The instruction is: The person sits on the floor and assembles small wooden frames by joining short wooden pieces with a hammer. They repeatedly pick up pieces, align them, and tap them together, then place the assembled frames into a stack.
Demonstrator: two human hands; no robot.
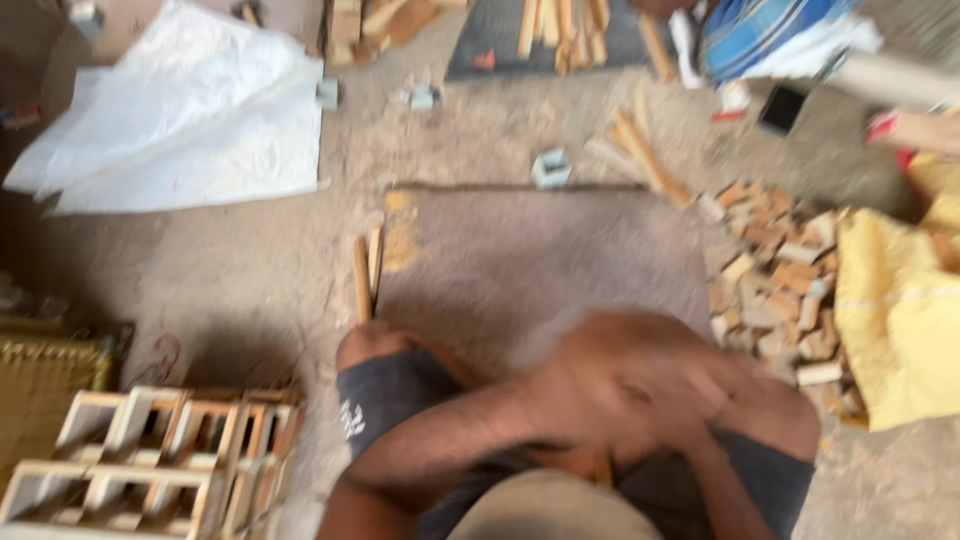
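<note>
Your two hands are together in front of your knees, low in the middle of the view, but they are strongly blurred. Your right hand (690, 385) and your left hand (575, 390) overlap into one smear, so I cannot tell if the fingers are spread, pressed together or pinching something. A small orange-brown piece of wood (580, 465) shows just under the hands, near your lap; if a hand holds it I cannot say.

The nearest clear things are two thin wooden sticks (367, 275) — they lie on the floor just beyond your left knee (375, 345), side by side and almost touching. Their long axis runs near to far, and the far ends lean a little to the right. They sit at the left edge of a flat grey-brown mat (540, 250) which spreads in front of you.

On the right of the mat there is a pile of small wood blocks (775, 280), and beside it, further right, a yellow sack (900, 310). At the near left stands a wooden lattice frame (160, 455) made of light slats. At the far left a white plastic sheet (190, 110) lies on the dusty floor. A small grey square block (551, 167) rests just beyond the far edge of the mat — and some longer sticks (640, 150) lie to its right, pointing diagonally.
</note>
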